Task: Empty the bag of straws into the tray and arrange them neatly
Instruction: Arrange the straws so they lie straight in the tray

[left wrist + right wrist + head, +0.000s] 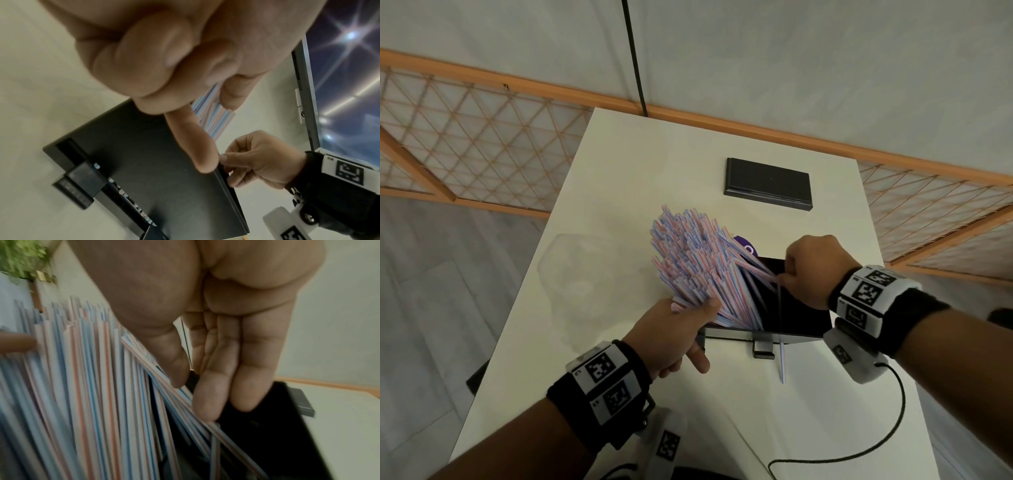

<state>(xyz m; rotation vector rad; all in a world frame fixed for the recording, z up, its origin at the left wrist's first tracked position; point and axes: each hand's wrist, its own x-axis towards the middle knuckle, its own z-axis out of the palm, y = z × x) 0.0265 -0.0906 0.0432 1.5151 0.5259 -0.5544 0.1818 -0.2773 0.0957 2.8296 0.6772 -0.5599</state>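
Left hand nearest, fingers wrapped round base of big straw bundle; bundle stands slanted, lower ends inside black tray at its left side, tops fanned up and leftward. Right hand over tray's right part, thumb and fingertips pinching few straws leaning off bundle. One loose straw lies across tray's near edge onto white table. Empty clear bag left of tray. Black flat box further back.
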